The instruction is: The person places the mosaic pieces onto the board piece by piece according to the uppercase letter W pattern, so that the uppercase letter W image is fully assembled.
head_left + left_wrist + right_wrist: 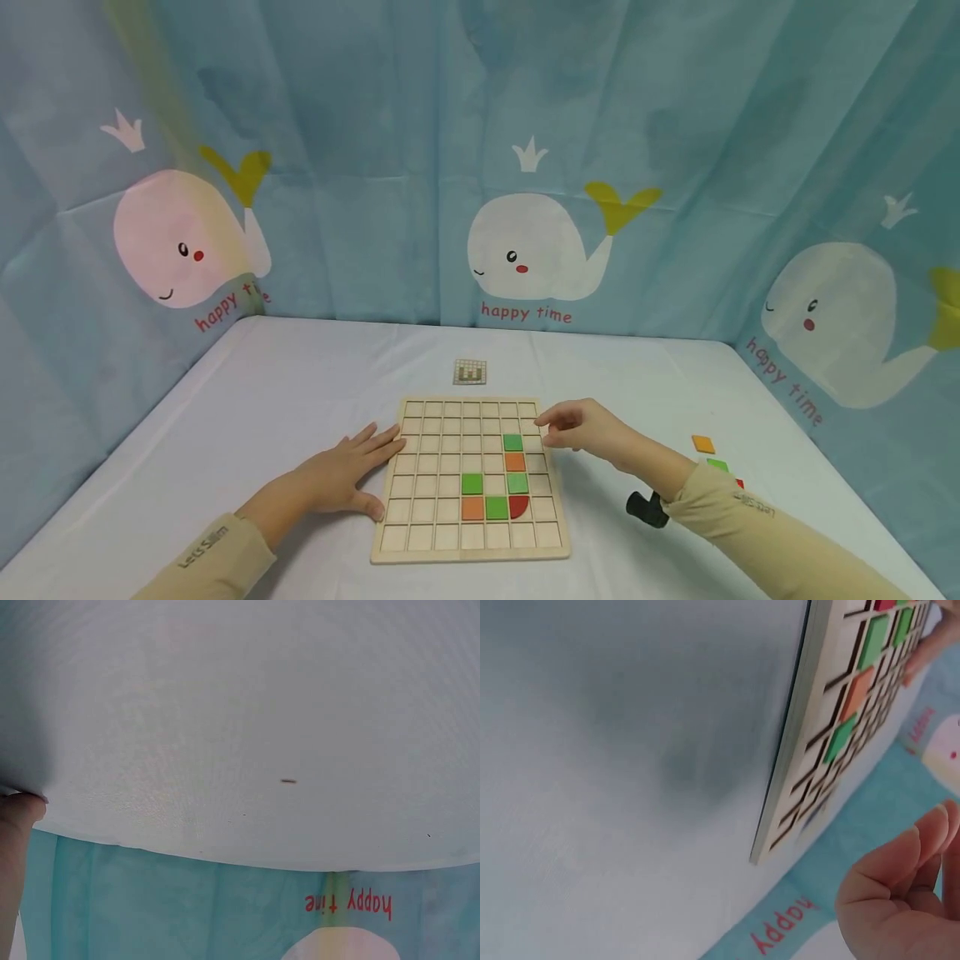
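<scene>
A wooden grid board [435, 537] lies in front of me, its square cells partly filled. A column on its right side runs from a green tile [513, 442] through an orange tile [514, 462] and a lighter green tile [517, 483] to a red rounded piece [518, 507]. To the left of these sit more green and orange tiles. My left hand [341, 473] rests at the board's left edge with spread fingers. Beside the upper right edge hovers my right hand [585, 429], its fingers loosely bent. No piece shows between thumb and fingers in the right wrist view.
Behind the board lies a small pattern card [470, 372]. On the right are loose pieces: an orange tile [702, 444], a green one [717, 465] and a red one partly behind the sleeve. A black object [647, 509] sits by the right forearm. A whale-print curtain [360, 250] encloses the table.
</scene>
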